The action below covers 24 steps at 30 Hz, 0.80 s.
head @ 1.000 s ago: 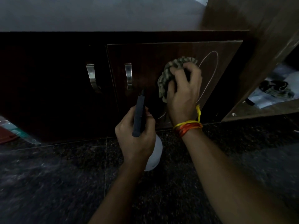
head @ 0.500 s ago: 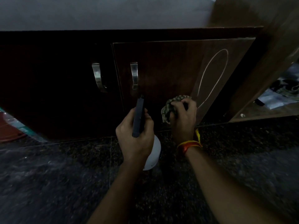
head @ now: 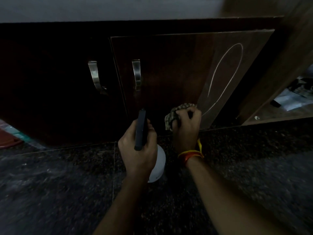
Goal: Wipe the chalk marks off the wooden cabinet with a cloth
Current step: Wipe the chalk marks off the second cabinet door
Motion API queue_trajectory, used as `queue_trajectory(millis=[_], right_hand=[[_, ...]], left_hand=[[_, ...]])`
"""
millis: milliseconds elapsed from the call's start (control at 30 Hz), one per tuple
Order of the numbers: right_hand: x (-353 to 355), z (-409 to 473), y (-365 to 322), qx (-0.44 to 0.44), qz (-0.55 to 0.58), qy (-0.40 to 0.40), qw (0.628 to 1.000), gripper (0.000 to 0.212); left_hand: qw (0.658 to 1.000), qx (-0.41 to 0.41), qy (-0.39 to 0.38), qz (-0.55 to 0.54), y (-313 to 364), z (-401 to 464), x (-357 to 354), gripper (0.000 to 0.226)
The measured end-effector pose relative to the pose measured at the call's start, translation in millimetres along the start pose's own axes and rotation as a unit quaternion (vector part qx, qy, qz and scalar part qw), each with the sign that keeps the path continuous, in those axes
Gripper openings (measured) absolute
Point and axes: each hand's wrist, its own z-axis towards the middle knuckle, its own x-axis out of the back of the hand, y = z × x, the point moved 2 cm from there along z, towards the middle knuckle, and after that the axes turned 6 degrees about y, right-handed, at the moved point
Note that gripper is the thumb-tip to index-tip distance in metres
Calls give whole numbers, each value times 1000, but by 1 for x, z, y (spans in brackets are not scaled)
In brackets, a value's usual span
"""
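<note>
Here, largest first:
Floor (head: 67, 192): dark speckled stone under your arms.
Wooden cabinet (head: 50, 85): dark, low, two metal handles; you face its right door (head: 169, 68).
Chalk mark (head: 225, 73): a white loop on the door's right part.
Spray bottle (head: 158, 165): white body, dark trigger head, gripped in your left hand (head: 138, 150) above the floor.
Right hand (head: 187, 126): clenched round the cloth, at the door's lower edge, beside the loop's lower end.
Cloth (head: 174, 113): patterned, bunched, against the door.
Wrist threads (head: 191, 154): orange and yellow, on your right wrist.
</note>
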Motion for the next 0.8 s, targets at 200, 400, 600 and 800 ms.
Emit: queue_trajectory(millis=[200, 400, 600, 800], right_hand=[[-25, -32, 35, -77, -17, -75, 994, 23], [-35, -29, 25, -140, 19, -10, 990, 27], [-42, -47, 21, -271, 2, -25, 962, 21], [-49, -44, 16, -384, 41, 20, 922, 19]], left_hand=[[1000, 7, -20, 8, -2, -5, 3, 31], [1000, 10, -10, 12, -4, 5, 4, 23], [1000, 15, -15, 9, -6, -3, 7, 22], [1000, 5, -13, 19, 0, 0, 7, 26]])
